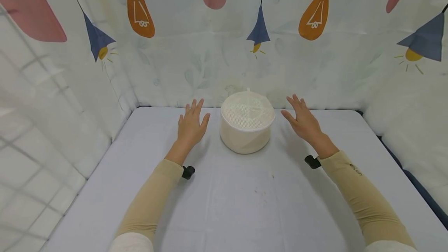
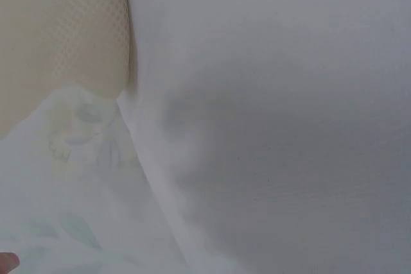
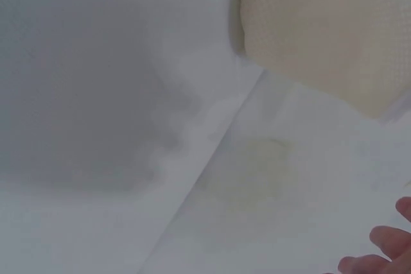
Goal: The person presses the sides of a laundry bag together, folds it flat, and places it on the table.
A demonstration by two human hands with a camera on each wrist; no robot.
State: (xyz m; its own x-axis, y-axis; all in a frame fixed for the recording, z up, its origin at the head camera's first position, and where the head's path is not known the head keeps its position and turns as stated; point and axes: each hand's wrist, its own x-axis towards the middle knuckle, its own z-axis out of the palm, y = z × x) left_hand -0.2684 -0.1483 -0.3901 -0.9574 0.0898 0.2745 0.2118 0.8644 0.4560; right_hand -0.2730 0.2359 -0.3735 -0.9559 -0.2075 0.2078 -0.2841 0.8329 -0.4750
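Observation:
A round cream container (image 1: 246, 139) with a mesh top stands upright near the back of the table. My left hand (image 1: 190, 125) hovers to its left, fingers spread and holding nothing. On the other side my right hand (image 1: 302, 121) is held out with fingers extended, also apart from the container. In the left wrist view the container's mesh side (image 2: 83, 30) fills the upper left corner, and one fingertip (image 2: 8, 262) shows at the lower left. The right wrist view has the container (image 3: 321, 30) at upper right and several fingertips (image 3: 388, 242) at lower right.
A white cloth covers the table (image 1: 231, 205), with a few small specks (image 1: 260, 193) on it. White curtains (image 1: 210, 57) printed with lamps and bulbs hang behind the back edge and along both sides.

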